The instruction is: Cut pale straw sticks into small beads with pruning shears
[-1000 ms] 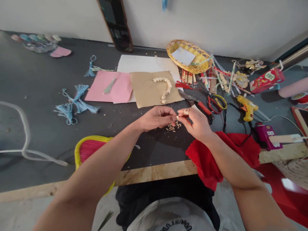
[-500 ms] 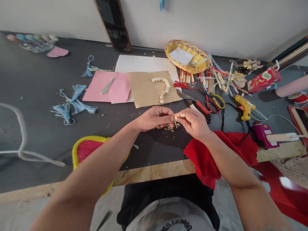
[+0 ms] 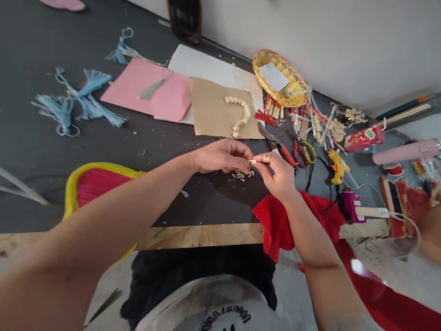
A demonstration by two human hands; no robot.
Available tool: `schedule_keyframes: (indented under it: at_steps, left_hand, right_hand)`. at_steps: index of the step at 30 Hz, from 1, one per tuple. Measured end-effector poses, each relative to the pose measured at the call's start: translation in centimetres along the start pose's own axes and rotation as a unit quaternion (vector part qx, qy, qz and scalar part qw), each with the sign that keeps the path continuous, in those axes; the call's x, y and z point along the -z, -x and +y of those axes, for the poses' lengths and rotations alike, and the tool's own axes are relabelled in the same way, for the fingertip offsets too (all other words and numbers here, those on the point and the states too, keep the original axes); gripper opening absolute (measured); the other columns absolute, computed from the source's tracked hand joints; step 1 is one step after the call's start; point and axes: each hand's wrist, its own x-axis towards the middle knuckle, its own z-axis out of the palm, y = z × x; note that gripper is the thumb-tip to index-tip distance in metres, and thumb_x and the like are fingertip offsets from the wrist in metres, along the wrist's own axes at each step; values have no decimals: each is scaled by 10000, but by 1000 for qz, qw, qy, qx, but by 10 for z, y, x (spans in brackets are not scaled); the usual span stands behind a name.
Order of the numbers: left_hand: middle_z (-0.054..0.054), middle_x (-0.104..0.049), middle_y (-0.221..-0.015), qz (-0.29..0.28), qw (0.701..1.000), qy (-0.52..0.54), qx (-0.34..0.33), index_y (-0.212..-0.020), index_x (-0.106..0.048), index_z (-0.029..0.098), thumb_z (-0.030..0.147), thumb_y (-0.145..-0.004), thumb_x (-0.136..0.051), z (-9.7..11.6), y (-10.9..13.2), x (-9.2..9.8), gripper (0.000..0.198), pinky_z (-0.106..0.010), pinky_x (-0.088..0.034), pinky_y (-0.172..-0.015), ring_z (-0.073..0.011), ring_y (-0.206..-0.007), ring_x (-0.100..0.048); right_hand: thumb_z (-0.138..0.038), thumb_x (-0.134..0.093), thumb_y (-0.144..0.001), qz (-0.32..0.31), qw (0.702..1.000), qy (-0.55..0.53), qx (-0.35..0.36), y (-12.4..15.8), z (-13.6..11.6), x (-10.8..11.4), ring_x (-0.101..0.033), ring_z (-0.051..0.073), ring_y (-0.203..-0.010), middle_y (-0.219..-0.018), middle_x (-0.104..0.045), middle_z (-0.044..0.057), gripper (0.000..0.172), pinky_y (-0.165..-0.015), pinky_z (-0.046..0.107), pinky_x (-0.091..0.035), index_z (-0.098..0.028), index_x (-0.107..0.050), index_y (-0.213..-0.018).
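Observation:
My left hand (image 3: 220,156) and my right hand (image 3: 277,174) meet fingertip to fingertip above the dark table. Both pinch one small pale wooden piece (image 3: 254,161) between them. Right under the fingers lies a little heap of similar small pale pieces (image 3: 242,174). Farther back, a curved row of the same pieces (image 3: 238,114) lies on a brown paper sheet (image 3: 213,115).
A pink sheet (image 3: 151,89) and blue tassels (image 3: 74,96) lie to the left. At the right are a yellow wicker basket (image 3: 279,78), red-handled cutters (image 3: 284,154), scissors (image 3: 305,149), a yellow glue gun (image 3: 337,166) and a red cloth (image 3: 279,220). A yellow-rimmed red tray (image 3: 89,186) sits near the wooden table edge (image 3: 200,235).
The camera has tilted and swung, so the whole table looks rotated. Both hands stay pinched together over the heap, hardly shifted relative to it.

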Motion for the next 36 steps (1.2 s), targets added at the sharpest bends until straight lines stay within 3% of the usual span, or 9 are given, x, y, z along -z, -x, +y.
schedule_keyframes:
  at_steps: [6, 36]
  left_hand:
    - [-25, -660, -662, 0, 1000, -3, -27, -802, -670, 126, 212, -747, -710, -2, 0, 0, 110, -161, -232, -373, -24, -421, -388]
    - [9, -642, -625, 49, 995, -80, -40, -754, -649, 140, 239, -761, -660, 0, -2, -4, 99, -166, -291, -409, -31, -425, -414]
  right_hand:
    - [-234, -583, -914, -8, 998, 29, -47, 1, 0, -1, -679, 144, -831, -901, -720, 31, 62, -760, 274, -551, -210, -633, -942]
    - [-258, -559, -922, 7, 998, 55, -38, 4, 4, -2, -681, 150, -833, -889, -714, 30, 85, -766, 284, -556, -215, -628, -946]
